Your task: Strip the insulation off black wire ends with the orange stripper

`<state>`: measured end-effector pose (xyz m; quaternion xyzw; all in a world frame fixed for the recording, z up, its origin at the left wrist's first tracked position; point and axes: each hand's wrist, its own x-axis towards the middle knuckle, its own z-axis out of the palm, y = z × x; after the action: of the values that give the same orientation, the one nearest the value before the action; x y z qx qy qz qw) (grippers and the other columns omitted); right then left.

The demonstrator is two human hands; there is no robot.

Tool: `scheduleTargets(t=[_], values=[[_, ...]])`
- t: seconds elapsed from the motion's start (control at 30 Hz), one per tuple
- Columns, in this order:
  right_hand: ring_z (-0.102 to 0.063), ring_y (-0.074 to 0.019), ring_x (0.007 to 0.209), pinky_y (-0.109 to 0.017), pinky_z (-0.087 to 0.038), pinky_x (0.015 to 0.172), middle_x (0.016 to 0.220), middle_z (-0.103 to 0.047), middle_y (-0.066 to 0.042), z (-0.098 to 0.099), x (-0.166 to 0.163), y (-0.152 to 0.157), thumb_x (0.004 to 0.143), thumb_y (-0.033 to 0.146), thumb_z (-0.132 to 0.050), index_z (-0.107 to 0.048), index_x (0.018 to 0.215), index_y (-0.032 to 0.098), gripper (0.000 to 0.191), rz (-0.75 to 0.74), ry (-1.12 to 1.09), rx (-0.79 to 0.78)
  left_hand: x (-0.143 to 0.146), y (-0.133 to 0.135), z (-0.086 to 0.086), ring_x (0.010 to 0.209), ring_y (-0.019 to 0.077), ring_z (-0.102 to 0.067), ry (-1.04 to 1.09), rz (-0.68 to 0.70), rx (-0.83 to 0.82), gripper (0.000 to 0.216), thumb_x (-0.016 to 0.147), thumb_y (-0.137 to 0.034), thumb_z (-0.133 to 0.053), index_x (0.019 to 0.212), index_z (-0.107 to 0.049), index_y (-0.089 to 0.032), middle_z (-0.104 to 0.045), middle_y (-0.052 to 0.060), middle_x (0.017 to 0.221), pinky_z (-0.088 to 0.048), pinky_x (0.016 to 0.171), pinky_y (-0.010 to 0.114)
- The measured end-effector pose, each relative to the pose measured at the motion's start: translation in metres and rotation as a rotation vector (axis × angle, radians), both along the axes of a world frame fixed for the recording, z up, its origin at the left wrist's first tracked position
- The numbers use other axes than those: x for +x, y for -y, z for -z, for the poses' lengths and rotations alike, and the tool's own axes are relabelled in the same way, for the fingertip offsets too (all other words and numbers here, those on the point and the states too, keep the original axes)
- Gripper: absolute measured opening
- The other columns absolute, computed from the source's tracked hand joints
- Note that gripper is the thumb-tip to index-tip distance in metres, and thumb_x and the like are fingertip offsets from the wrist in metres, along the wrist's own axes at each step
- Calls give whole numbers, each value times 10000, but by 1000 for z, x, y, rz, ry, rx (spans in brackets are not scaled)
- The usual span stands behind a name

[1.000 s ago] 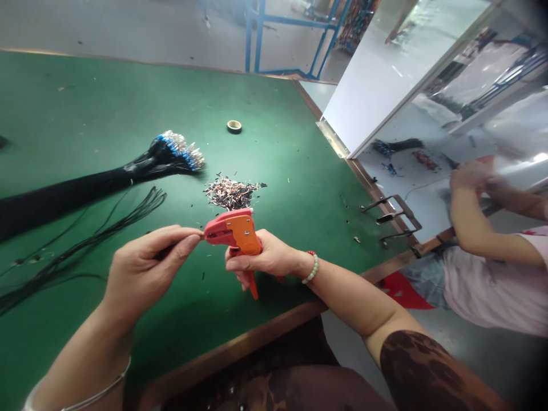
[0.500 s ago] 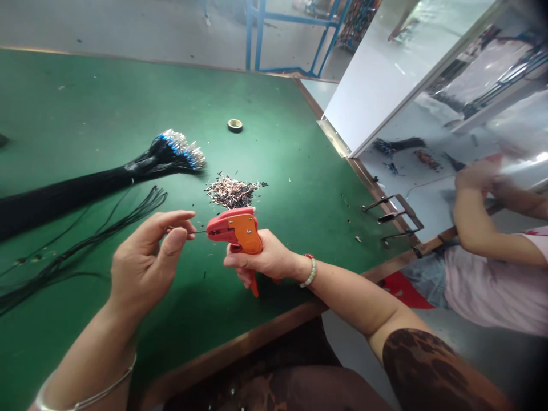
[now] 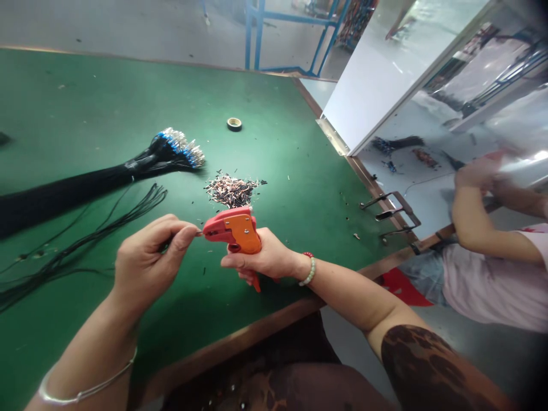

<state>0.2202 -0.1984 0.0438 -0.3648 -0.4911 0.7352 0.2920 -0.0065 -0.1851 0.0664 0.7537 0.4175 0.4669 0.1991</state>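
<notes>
1. My right hand point(image 3: 263, 257): fingers clamped round the grip of a red-and-orange plastic pistol-shaped wire tool point(image 3: 233, 230), held above the green felt table point(image 3: 291, 171).
2. My left hand point(image 3: 145, 268): thumb and forefinger pinched on a thin black wire point(image 3: 199, 233), its tip at the tool's nose.
3. Loose black wires point(image 3: 107, 228), lying left.
4. Heap of copper-coloured offcuts point(image 3: 231, 191), just beyond the tool.
5. Taped black wire bundle with blue-and-silver terminals point(image 3: 177, 149).
6. Small tape roll point(image 3: 234, 124), farthest.
</notes>
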Motion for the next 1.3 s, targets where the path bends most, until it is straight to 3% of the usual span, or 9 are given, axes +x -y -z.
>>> scheduleTargets(t=[0.23, 0.4, 0.53, 0.67, 0.8, 0.87, 0.97, 1.17, 1.3], values=[[-440, -65, 385, -206, -411, 360, 502, -486, 97, -5, -2, -1, 790, 535, -876, -511, 739, 200, 499, 70, 1, 0, 1, 0, 4, 618, 82, -552, -29, -37, -29, 105, 940, -263, -678, 920, -759, -199, -667, -25, 765, -430, 591, 214], [-647, -128, 613, -275, -597, 570, 726, -636, 16, -9, 12, -16, 829, 542, -835, -606, 914, 166, 448, -151, -57, 40, 0, -2, 5, 619, 81, -550, 3, -106, -70, 123, 935, -285, -683, 890, -759, -199, -672, -31, 748, -433, 599, 208], [-667, -152, 727, -302, -611, 649, 849, -635, -14, -28, 37, -27, 883, 546, -772, -623, 1043, 155, 448, -159, -43, 88, -4, -3, 4, 646, 87, -575, 20, -174, -78, 150, 936, -315, -687, 887, -763, -196, -692, -23, 765, -435, 612, 209], [-628, -151, 768, -306, -537, 717, 952, -664, -40, -43, 49, -25, 959, 546, -683, -635, 1129, 166, 419, -139, 257, 486, -9, -5, 5, 627, 84, -552, 5, -213, -63, 165, 932, -328, -693, 876, -760, -189, -679, -22, 750, -420, 596, 211], [-602, -200, 812, -339, -435, 751, 950, -687, -99, -28, 33, -12, 947, 550, -717, -673, 1017, 142, 416, -265, 848, 1014, -9, -5, 6, 594, 81, -504, -3, -224, -42, 170, 905, -347, -733, 845, -764, -191, -649, -32, 708, -392, 569, 215], [-610, -221, 834, -360, -417, 783, 939, -686, -114, -17, 24, -9, 967, 536, -703, -677, 978, 138, 399, -344, 1021, 1171, -9, -4, 7, 581, 80, -495, -19, -207, -28, 169, 917, -355, -729, 881, -781, -198, -648, -33, 704, -385, 559, 218], [-617, -249, 877, -376, -426, 802, 940, -691, -116, -7, 18, -10, 926, 667, -686, -690, 957, 138, 530, -407, 998, 1258, -7, -3, 7, 548, 75, -474, -58, -157, 4, 145, 930, -343, -724, 929, -792, -215, -627, -40, 691, -365, 528, 218], [-646, -247, 1099, -416, -514, 1006, 1191, -714, -150, -5, 22, -21, 1039, 505, -605, -661, 1270, 135, 440, 136, 648, 1265, 3, -1, 14, 531, 78, -501, -124, -53, 27, 93, 943, -300, -700, 934, -778, -249, -636, -47, 705, -397, 532, 216], [-654, -217, 1106, -393, -540, 1019, 1149, -720, -129, 2, 21, -24, 1056, 382, -609, -701, 1169, 156, 269, 199, 512, 1265, 12, 1, 24, 578, 95, -596, -152, 0, 36, 88, 951, -273, -684, 953, -767, -244, -706, -31, 751, -453, 574, 219]])
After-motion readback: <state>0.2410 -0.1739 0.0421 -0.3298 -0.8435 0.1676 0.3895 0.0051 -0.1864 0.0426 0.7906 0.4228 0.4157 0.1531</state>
